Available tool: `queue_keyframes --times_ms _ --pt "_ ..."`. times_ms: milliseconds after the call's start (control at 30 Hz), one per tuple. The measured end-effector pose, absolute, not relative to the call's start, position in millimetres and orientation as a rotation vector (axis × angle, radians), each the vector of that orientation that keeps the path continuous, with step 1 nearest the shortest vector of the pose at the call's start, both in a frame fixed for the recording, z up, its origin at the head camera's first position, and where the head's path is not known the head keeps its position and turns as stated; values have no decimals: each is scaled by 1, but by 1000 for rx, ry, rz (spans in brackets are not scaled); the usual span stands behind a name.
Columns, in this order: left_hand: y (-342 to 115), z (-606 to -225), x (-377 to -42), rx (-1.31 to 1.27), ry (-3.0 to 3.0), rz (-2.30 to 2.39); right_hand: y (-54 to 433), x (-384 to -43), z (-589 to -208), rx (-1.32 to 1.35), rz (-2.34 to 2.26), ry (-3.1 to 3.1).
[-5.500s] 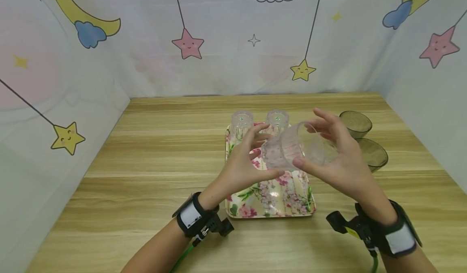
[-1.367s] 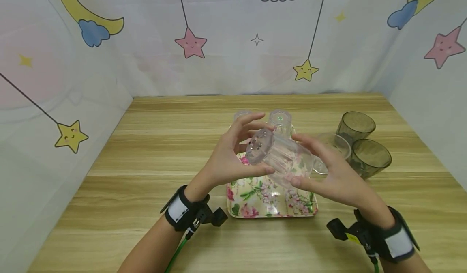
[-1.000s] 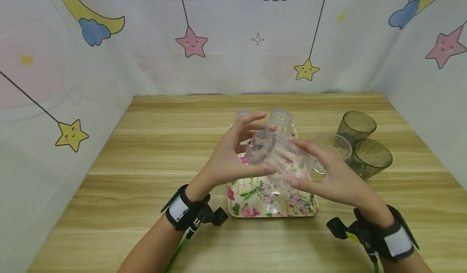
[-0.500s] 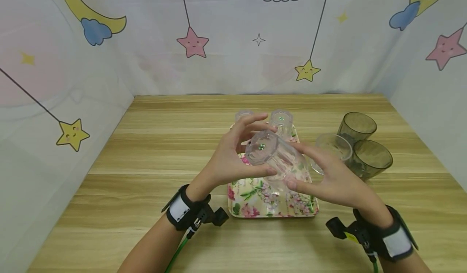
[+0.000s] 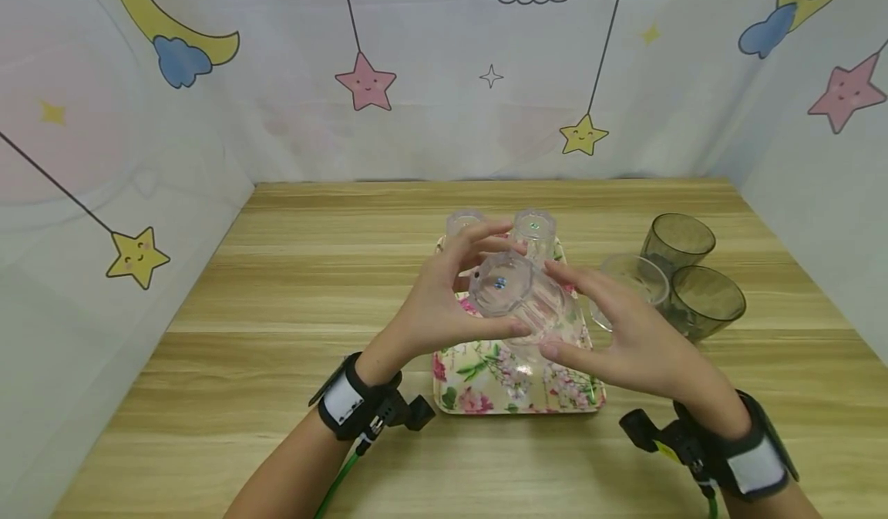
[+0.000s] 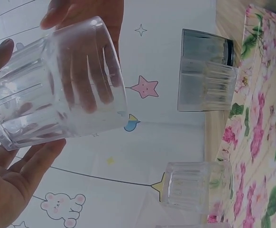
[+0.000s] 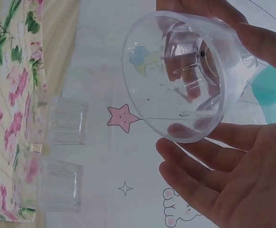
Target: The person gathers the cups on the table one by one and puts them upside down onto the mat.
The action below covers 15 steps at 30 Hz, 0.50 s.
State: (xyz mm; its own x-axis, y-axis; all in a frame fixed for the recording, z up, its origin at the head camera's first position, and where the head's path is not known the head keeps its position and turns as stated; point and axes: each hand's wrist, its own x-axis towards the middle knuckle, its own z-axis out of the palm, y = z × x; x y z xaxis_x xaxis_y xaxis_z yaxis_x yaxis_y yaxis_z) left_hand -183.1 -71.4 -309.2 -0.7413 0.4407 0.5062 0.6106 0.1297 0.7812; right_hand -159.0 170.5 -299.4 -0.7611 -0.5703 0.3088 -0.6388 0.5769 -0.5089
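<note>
A clear faceted drinking glass (image 5: 502,284) is held tilted above the floral tray (image 5: 479,388), its base toward the head camera and its mouth facing away. My left hand (image 5: 451,295) grips it around the base end, thumb in front and fingers behind. My right hand (image 5: 631,334) holds the rim end between thumb and fingers. In the right wrist view the glass (image 6: 81,80) looks empty inside, and right fingertips (image 7: 169,142) touch its rim. Two clear glasses, one on the left (image 5: 463,218) and one on the right (image 5: 534,230), stand upside down on the tray's far part.
Right of the tray an upright clear glass (image 5: 634,272) stands beside two smoky dark glasses, one behind (image 5: 678,241) and one in front (image 5: 708,303). Wood-grain table (image 5: 312,272) surrounds the tray. A printed cloth wall (image 5: 430,141) closes off the back and sides.
Since the oldest frame the glass has turned, swinging its base toward the head camera. My right hand has shifted slightly left and down. Over the last second the glass has turned a little further.
</note>
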Motion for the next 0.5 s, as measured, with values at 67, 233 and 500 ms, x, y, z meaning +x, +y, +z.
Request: queue_keyframes --times_ms 67,233,500 --pt "-71 -310 -183 -1055 -2248 -1676 168 -159 -299 1052 927 -2657" --pt "-70 -310 -183 -1058 -2268 -1646 164 -160 -301 1060 893 -2627" --pt "-69 -309 -183 -1055 -2286 -1634 162 -161 -302 1087 843 -2591"
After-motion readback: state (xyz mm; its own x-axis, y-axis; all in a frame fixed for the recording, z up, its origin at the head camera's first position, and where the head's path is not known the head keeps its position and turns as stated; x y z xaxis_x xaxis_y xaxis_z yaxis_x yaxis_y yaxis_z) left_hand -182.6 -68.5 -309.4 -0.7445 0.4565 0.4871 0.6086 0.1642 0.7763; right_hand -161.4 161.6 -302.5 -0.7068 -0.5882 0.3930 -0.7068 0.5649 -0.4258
